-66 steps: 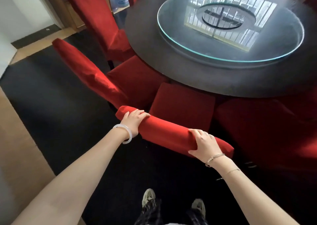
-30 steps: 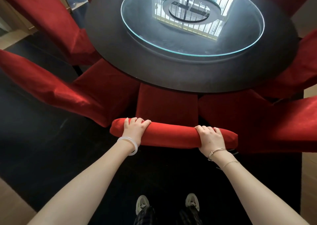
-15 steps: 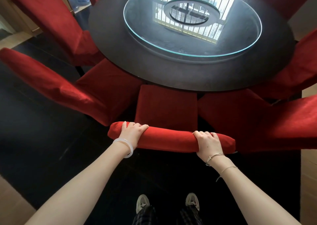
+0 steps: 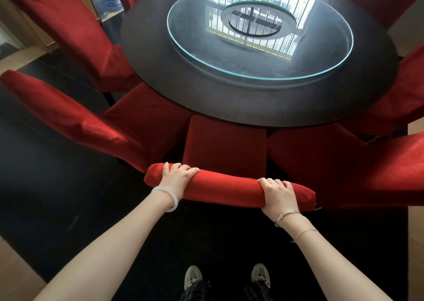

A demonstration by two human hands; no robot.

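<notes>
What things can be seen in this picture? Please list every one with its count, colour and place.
held chair: one, red cover, at the table's near edge
other chairs: at least five, red covers, around the table
table: one, dark, round, top centre
glass turntable: one, clear with greenish rim, on the table
water jug: at least one, bluish clear, top left
floor: dark near the chairs, light wood at edges
shoes: two, pale, bottom centre
bangle: one, white, left wrist
thin bracelets: two, gold-coloured, right wrist
left hand: grips the held chair's backrest top, left end
right hand: grips the same backrest, right end
</notes>
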